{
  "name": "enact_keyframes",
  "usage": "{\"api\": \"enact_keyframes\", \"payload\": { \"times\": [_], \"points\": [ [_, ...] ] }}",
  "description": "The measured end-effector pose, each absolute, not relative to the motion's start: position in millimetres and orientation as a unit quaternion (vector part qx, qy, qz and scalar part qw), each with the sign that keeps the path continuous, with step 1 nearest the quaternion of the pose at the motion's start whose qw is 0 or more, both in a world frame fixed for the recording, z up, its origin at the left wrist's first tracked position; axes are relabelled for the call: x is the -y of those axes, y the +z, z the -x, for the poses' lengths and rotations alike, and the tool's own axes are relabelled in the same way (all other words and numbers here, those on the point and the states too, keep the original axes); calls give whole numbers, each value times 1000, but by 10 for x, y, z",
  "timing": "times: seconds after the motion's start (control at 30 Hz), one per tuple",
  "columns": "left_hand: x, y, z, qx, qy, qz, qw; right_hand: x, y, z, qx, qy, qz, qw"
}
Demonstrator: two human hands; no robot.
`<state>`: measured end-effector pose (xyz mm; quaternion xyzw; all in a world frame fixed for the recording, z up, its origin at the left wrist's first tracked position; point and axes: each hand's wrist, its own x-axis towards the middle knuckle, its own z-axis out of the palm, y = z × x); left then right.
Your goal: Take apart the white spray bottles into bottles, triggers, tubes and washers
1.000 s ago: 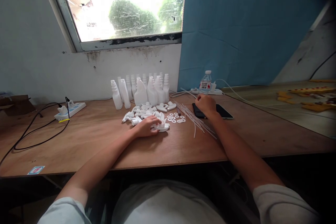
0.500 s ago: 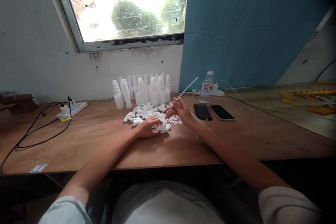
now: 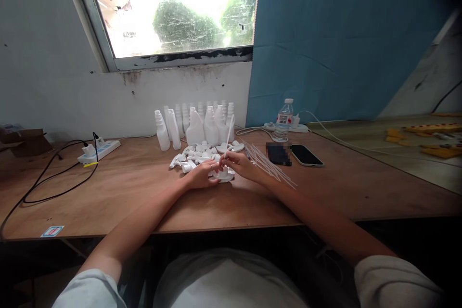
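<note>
My left hand (image 3: pixel 200 175) rests on the wooden table (image 3: pixel 126 187) with its fingers closed on a white spray head (image 3: pixel 224 175). My right hand (image 3: pixel 241 163) pinches a thin white tube (image 3: pixel 228 135) that stands nearly upright, its lower end at the spray head. Behind my hands lies a heap of white spray heads (image 3: pixel 197 154). Several white bottles (image 3: pixel 197 127) stand in a cluster by the wall. Loose white tubes (image 3: pixel 269 166) lie fanned out to the right of my right hand.
Two phones (image 3: pixel 293 154) lie to the right of the tubes, with a water bottle (image 3: pixel 283 125) and a cable behind. A white power strip (image 3: pixel 96 150) with black cords sits at the left. Yellow parts (image 3: pixel 433 139) lie on a second table at far right.
My right hand left the phones, picked up a white tube and carried it left to the spray head in my left hand. The tube swung from slanted to nearly upright.
</note>
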<state>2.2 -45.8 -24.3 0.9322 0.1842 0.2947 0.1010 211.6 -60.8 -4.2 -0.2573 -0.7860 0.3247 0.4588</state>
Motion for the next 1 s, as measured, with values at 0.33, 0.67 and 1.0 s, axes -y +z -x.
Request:
{"api": "enact_keyframes", "payload": {
  "times": [0.33, 0.67, 1.0],
  "points": [
    [441, -265, -18, -193, 286, -933, 102, 652, -21, -2124, 777, 302, 281, 475],
    [456, -258, -16, -199, 290, -930, 108, 638, -12, -2146, 816, 223, 295, 444],
    [418, -260, -23, -180, 294, -933, 107, 641, -203, -2068, 813, 215, 301, 450]
  ]
}}
